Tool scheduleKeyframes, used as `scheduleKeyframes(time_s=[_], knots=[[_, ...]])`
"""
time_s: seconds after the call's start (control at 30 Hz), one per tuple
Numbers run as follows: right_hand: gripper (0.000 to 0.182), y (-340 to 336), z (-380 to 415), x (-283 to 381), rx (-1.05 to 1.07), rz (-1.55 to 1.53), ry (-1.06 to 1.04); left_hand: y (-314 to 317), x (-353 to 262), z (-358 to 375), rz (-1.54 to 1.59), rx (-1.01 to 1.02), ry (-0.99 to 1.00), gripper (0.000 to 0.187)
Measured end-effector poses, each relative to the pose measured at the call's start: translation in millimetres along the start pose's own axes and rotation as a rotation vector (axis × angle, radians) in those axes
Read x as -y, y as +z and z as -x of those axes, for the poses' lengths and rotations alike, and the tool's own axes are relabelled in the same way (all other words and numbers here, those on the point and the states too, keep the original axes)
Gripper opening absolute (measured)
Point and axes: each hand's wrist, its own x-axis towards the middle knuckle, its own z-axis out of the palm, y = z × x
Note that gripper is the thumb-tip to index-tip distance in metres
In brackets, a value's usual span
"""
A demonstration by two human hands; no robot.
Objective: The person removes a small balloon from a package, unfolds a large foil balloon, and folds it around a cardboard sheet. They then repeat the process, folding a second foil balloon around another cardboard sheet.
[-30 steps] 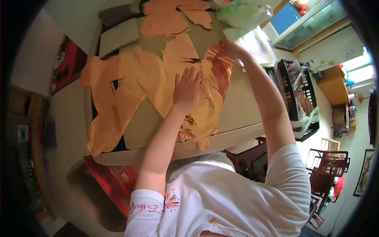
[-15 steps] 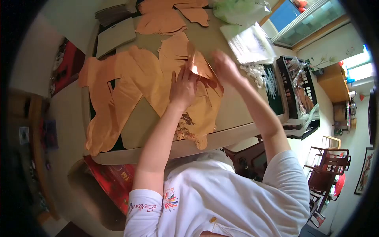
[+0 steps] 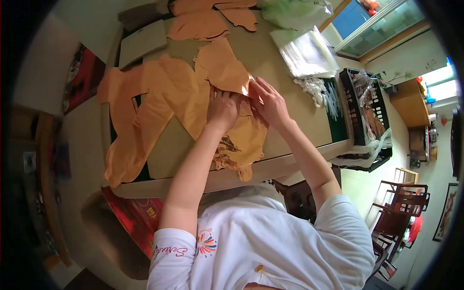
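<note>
A flat, shiny copper-orange foil balloon [image 3: 224,65] lies on the table in front of me, part of it folded over. My left hand [image 3: 224,110] presses down on it, palm low, with the fingertips tucked at the edge of the folded flap and partly hidden. At the flap's right corner my right hand [image 3: 270,104] grips the foil, fingers together; the thumb side is hard to see. Crinkled, darker printed foil shows on the lower part, near the table's front edge. Left of my hands spreads another flat foil balloon [image 3: 128,111] with two long limbs.
More flat foil pieces [image 3: 198,24] lie at the back, beside grey card sheets [image 3: 142,44]. On the right are clear plastic bags [image 3: 305,52], white ribbon coils [image 3: 311,90], pale sticks [image 3: 332,99] and a black crate [image 3: 362,106]. A green-white plastic bag [image 3: 296,13] lies behind.
My right hand has come down and left onto the foil. The raised flap now lies flatter over my left fingertips, which were in plain view before.
</note>
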Motion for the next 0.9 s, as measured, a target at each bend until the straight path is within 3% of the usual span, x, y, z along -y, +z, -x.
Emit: scheduleKeyframes(time_s=[0.1, 0.2, 0.23, 0.27, 0.33, 0.4, 0.43, 0.47, 0.53, 0.6, 0.63, 0.73, 0.9], knots=[[0.034, -3.4, -21.1, 9.1, 0.023, -0.313, 0.437, 4.9, -1.2, -0.7, -0.018, 0.004, -0.049, 0.043], [0.028, -14.5, -33.4, 38.6, -0.067, -0.629, 0.617, -4.7, -4.0, -2.3, 0.019, -0.076, -0.007, 0.042], [0.030, 0.3, -24.8, 37.3, -0.153, -0.631, 0.263, 0.3, -1.0, -1.0, -0.046, -0.062, 0.003, 0.044], [0.033, 10.5, -16.7, 36.3, -0.069, -0.428, 0.111, 5.5, 2.9, 0.6, 0.048, -0.052, -0.018, 0.044], [0.035, -14.5, -12.8, 62.9, 0.099, -0.443, -0.081, 5.7, 6.7, 2.1, 0.239, -0.026, -0.059, 0.044], [0.036, 5.4, -13.1, 31.2, -0.063, -0.616, 0.114, 5.6, 2.1, -1.4, 0.105, -0.103, -0.056, 0.049], [0.037, -0.3, -20.4, 19.2, -0.120, -0.500, 0.186, 4.0, -1.7, -0.8, 0.113, -0.078, -0.100, 0.051], [0.040, 9.1, -24.4, -4.2, -0.164, -0.272, 0.154, 2.8, -3.4, -0.7, 0.119, -0.054, -0.141, 0.053], [0.044, 24.9, -26.1, -35.7, -0.067, 0.016, 0.115, 13.2, 5.7, -0.4, 0.165, -0.113, -0.039, 0.061], [0.046, 28.2, -26.8, -36.3, 0.032, 0.013, 0.042, 11.8, 4.3, -0.4, 0.169, -0.117, -0.057, 0.061], [0.047, 27.8, -26.6, -31.6, 0.087, 0.012, 0.004, 9.6, 5.3, 0.1, 0.114, -0.124, -0.030, 0.052], [0.046, 23.3, -26.9, -16.8, 0.193, 0.028, -0.152, -6.0, -3.7, -3.8, 0.358, -0.120, -0.111, 0.042], [0.045, 20.2, -26.1, -17.1, 0.209, 0.059, -0.230, -5.7, -3.8, -2.3, 0.262, -0.050, -0.133, 0.044]])
